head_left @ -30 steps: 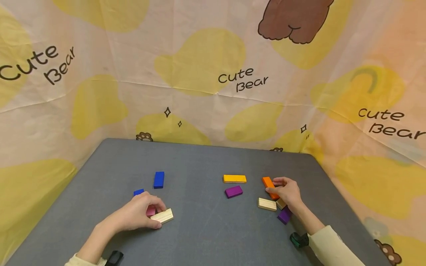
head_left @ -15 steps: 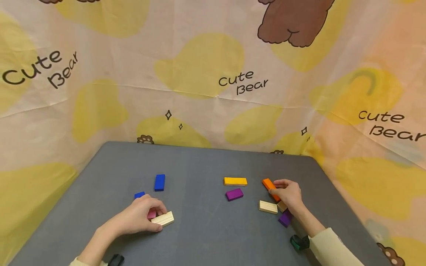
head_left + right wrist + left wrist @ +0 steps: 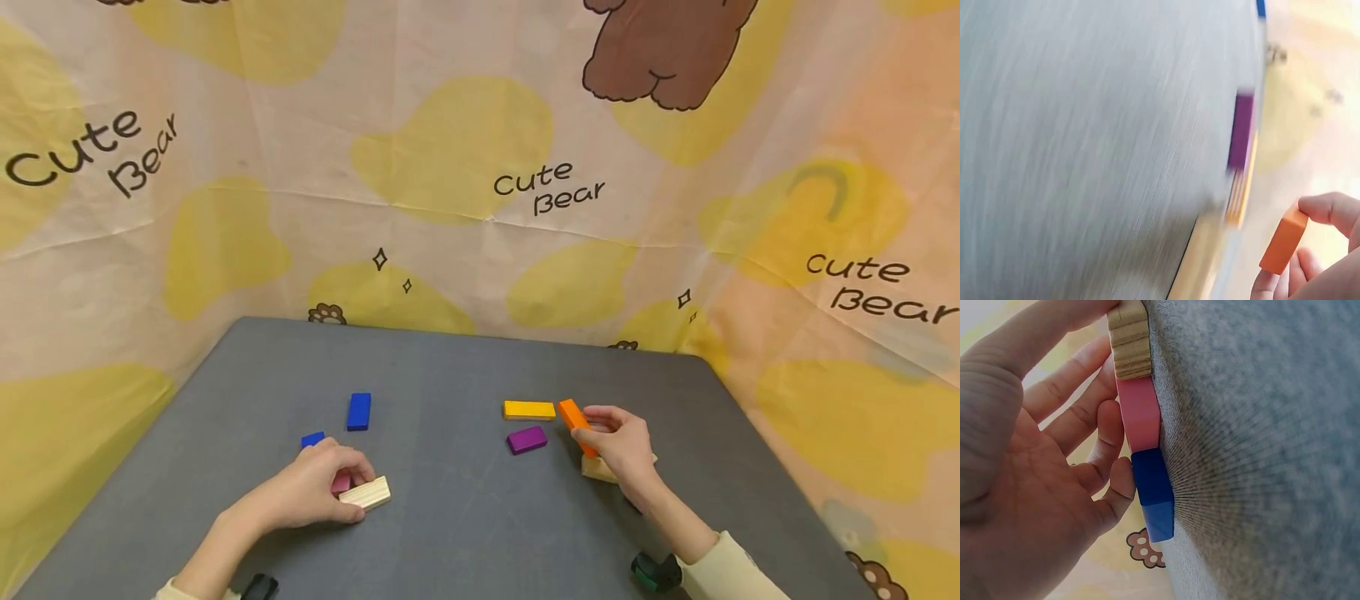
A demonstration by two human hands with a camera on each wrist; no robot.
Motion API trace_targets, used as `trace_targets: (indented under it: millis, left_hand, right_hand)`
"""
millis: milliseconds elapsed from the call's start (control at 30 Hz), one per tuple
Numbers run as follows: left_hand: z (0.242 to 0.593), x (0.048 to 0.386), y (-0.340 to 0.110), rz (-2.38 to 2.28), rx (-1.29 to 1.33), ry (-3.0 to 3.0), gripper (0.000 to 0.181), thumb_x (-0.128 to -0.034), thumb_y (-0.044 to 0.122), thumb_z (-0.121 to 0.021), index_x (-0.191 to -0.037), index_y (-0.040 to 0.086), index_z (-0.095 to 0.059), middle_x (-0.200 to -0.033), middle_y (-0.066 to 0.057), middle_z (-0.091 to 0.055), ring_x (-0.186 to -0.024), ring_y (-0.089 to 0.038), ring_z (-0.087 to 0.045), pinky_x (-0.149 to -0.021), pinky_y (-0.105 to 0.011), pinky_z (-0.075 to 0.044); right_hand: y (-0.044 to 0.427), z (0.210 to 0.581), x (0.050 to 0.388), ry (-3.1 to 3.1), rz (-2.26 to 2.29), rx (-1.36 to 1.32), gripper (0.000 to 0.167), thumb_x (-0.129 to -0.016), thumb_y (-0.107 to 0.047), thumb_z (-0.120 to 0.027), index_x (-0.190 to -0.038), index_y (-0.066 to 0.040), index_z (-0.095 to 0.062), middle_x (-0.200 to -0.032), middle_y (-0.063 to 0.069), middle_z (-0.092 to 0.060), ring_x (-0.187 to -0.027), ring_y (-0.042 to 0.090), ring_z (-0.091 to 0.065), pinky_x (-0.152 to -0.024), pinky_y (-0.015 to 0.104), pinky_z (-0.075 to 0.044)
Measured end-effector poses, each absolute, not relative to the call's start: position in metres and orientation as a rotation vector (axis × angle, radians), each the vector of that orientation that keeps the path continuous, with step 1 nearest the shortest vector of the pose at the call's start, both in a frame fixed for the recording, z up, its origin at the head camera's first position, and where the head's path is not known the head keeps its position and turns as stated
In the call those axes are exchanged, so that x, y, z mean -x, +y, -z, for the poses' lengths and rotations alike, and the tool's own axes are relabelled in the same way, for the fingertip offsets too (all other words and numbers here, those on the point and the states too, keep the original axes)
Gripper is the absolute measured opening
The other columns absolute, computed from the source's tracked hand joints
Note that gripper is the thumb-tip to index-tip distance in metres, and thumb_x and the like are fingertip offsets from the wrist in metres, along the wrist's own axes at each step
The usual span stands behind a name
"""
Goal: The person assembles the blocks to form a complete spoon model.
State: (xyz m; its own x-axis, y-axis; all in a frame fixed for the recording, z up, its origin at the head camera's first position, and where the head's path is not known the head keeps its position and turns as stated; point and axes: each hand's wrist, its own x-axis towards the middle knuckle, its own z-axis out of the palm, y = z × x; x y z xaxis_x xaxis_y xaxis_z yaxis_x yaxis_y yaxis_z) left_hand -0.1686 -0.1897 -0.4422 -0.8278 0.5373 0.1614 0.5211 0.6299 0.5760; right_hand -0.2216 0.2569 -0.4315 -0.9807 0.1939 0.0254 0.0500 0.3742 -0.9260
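Observation:
On the left, my left hand (image 3: pixel 303 492) pinches a plain wooden block (image 3: pixel 366 493) lying on the table. A pink block (image 3: pixel 341 482) and a blue block (image 3: pixel 312 438) sit by its fingers; the left wrist view lines up the wood, the pink block (image 3: pixel 1140 414) and the blue block (image 3: pixel 1154 494). Over at the right, my right hand (image 3: pixel 624 446) holds an orange block (image 3: pixel 576 427) between thumb and fingers, raised off the table as the right wrist view shows. Beneath that hand lies another plain wooden block (image 3: pixel 597 469), partly covered. Other blocks there are mostly hidden.
A yellow block (image 3: pixel 528 410) and a purple block (image 3: pixel 527 440) lie just left of the right hand. Farther back on the left is a second blue block (image 3: pixel 359 412). Printed cloth (image 3: pixel 450 250) hangs behind and beside the grey table (image 3: pixel 450 533).
My right hand has lifted the orange block and carried it left, toward the yellow block and over the wooden one. The left hand stays at its wooden block.

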Motion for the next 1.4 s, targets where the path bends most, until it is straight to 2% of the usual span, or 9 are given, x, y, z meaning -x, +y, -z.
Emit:
trace_targets:
  millis: [233, 400, 633, 900, 1000, 1100, 1233, 1333, 1400]
  left_hand:
    - [0.443, 0.170, -0.191, -0.973, -0.934, 2.822, 0.030, -0.0679, 0.026, -0.088, -0.090, 0.031, -0.069, -0.079, 0.018, -0.057, -0.081, -0.014, -0.046, -0.069, -0.030, -0.035]
    - [0.444, 0.170, -0.191, -0.959, -0.935, 2.825, 0.030, -0.0686, 0.028, -0.088, -0.091, 0.033, -0.070, -0.081, 0.019, -0.057, -0.082, -0.013, -0.045, -0.070, -0.030, -0.035]
    - [0.442, 0.170, -0.188, -0.983, -0.932, 2.807, 0.029, -0.0689, 0.026, -0.089, -0.092, 0.031, -0.071, -0.081, 0.017, -0.057, -0.082, -0.015, -0.046, -0.068, -0.028, -0.038]
    - [0.442, 0.170, -0.191, -0.961, -0.929, 2.813, 0.029, -0.0696, 0.027, -0.088, -0.093, 0.031, -0.071, -0.082, 0.019, -0.059, -0.081, -0.013, -0.047, -0.068, -0.028, -0.039]
    - [0.441, 0.170, -0.192, -0.970, -0.920, 2.804, 0.028, -0.0702, 0.027, -0.088, -0.093, 0.031, -0.071, -0.083, 0.020, -0.059, -0.081, -0.014, -0.048, -0.068, -0.028, -0.040]
    - [0.442, 0.170, -0.193, -0.983, -0.905, 2.784, 0.028, -0.0710, 0.028, -0.088, -0.094, 0.031, -0.072, -0.084, 0.020, -0.060, -0.082, -0.014, -0.047, -0.068, -0.028, -0.040]
    - [0.443, 0.172, -0.193, -0.983, -0.906, 2.767, 0.028, -0.0718, 0.030, -0.087, -0.095, 0.032, -0.072, -0.084, 0.020, -0.060, -0.082, -0.013, -0.047, -0.068, -0.028, -0.040]
    - [0.443, 0.173, -0.193, -0.978, -0.904, 2.766, 0.028, -0.0720, 0.031, -0.087, -0.095, 0.032, -0.072, -0.084, 0.020, -0.060, -0.082, -0.013, -0.047, -0.068, -0.028, -0.039]
    - [0.442, 0.173, -0.194, -0.977, -0.898, 2.765, 0.028, -0.0721, 0.031, -0.087, -0.095, 0.032, -0.072, -0.084, 0.020, -0.059, -0.082, -0.013, -0.047, -0.068, -0.028, -0.039]
  right_hand:
    - [0.204, 0.430, 0.199, -2.488, -1.817, 0.145, 0.036, -0.074, -0.005, -0.086, -0.107, -0.006, -0.073, -0.104, 0.010, -0.067, -0.087, 0.026, -0.062, -0.073, 0.031, -0.055]
    - [0.177, 0.438, 0.187, -2.535, -1.871, 0.065, 0.037, -0.072, -0.008, -0.088, -0.105, -0.003, -0.073, -0.098, 0.009, -0.068, -0.081, 0.025, -0.061, -0.069, 0.029, -0.055]
    - [0.163, 0.451, 0.183, -2.616, -1.909, -0.072, 0.039, -0.071, -0.007, -0.088, -0.105, 0.001, -0.071, -0.098, 0.009, -0.069, -0.081, 0.023, -0.065, -0.070, 0.029, -0.055]
    - [0.150, 0.459, 0.186, -2.717, -1.659, -0.132, 0.039, -0.064, -0.005, -0.091, -0.098, -0.002, -0.072, -0.089, 0.005, -0.067, -0.074, 0.020, -0.062, -0.064, 0.028, -0.054]
    - [0.148, 0.455, 0.188, -2.764, -1.624, -0.145, 0.043, -0.064, -0.008, -0.093, -0.100, -0.002, -0.070, -0.090, 0.005, -0.066, -0.075, 0.020, -0.059, -0.065, 0.029, -0.053]
    - [0.154, 0.447, 0.192, -2.848, -1.703, -0.226, 0.057, -0.066, -0.013, -0.092, -0.114, 0.000, -0.065, -0.098, 0.007, -0.064, -0.080, 0.022, -0.058, -0.069, 0.031, -0.053]
    - [0.174, 0.436, 0.203, -2.978, -1.901, -0.511, 0.080, -0.071, -0.008, -0.089, -0.138, 0.000, -0.048, -0.124, 0.013, -0.056, -0.092, 0.028, -0.057, -0.075, 0.033, -0.053]
    - [0.186, 0.432, 0.213, -3.028, -1.956, -0.805, 0.089, -0.071, 0.000, -0.087, -0.146, -0.004, -0.040, -0.141, 0.014, -0.045, -0.098, 0.033, -0.055, -0.075, 0.032, -0.052]
    - [0.190, 0.433, 0.218, -3.038, -1.945, -0.960, 0.093, -0.070, 0.003, -0.086, -0.148, -0.008, -0.039, -0.146, 0.011, -0.040, -0.099, 0.036, -0.054, -0.073, 0.031, -0.052]
